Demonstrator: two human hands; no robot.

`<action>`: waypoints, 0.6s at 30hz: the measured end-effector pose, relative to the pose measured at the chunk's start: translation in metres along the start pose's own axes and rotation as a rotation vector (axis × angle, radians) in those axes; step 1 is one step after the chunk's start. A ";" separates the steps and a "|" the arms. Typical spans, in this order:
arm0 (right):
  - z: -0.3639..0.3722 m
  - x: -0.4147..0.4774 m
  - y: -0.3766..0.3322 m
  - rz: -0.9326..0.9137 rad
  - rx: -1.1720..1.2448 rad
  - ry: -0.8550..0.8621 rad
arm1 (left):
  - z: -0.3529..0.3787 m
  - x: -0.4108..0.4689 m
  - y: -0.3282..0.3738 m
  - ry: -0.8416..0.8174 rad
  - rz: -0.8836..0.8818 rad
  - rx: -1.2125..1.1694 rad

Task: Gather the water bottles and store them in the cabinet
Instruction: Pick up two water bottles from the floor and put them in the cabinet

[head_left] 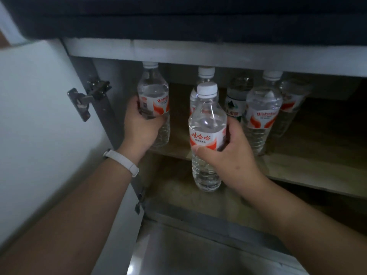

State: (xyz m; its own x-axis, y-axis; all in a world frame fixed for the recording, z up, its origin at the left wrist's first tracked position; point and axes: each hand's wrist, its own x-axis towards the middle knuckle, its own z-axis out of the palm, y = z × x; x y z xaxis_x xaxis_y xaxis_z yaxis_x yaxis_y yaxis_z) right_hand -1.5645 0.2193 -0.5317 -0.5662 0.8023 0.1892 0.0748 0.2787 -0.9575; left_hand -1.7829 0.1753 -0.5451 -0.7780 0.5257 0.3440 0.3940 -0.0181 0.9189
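While your left hand (pixel 139 127) grips the leftmost bottle (pixel 153 96) at the shelf (pixel 317 155), your right hand (pixel 230 155) grips the front bottle (pixel 206 124).

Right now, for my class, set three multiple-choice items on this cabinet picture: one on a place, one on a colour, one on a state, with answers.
1. Where is the green-labelled bottle? A on the cabinet shelf B on the floor C on a table
2. What colour is the cap of the front bottle that the right hand grips? A blue B white C red
3. How is the cabinet door? A shut B open C taken off
Answers: 1 A, it stands on the shelf among other bottles; 2 B, its cap is white; 3 B, it is swung out on its hinge.
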 end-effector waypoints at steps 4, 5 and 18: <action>0.016 0.006 -0.003 -0.013 0.027 -0.012 | -0.004 0.010 -0.003 0.028 0.002 0.010; 0.022 0.008 -0.004 -0.017 0.040 -0.019 | -0.006 0.012 -0.005 0.044 -0.011 -0.005; 0.101 0.070 -0.018 -0.092 0.111 0.069 | -0.009 0.023 -0.021 0.132 -0.017 -0.198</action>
State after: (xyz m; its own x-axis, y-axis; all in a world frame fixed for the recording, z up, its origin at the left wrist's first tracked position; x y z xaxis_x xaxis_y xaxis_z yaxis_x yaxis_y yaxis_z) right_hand -1.6884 0.2167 -0.5235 -0.5088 0.8112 0.2881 -0.0678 0.2959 -0.9528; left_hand -1.8131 0.1798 -0.5548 -0.8463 0.4116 0.3382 0.2864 -0.1838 0.9403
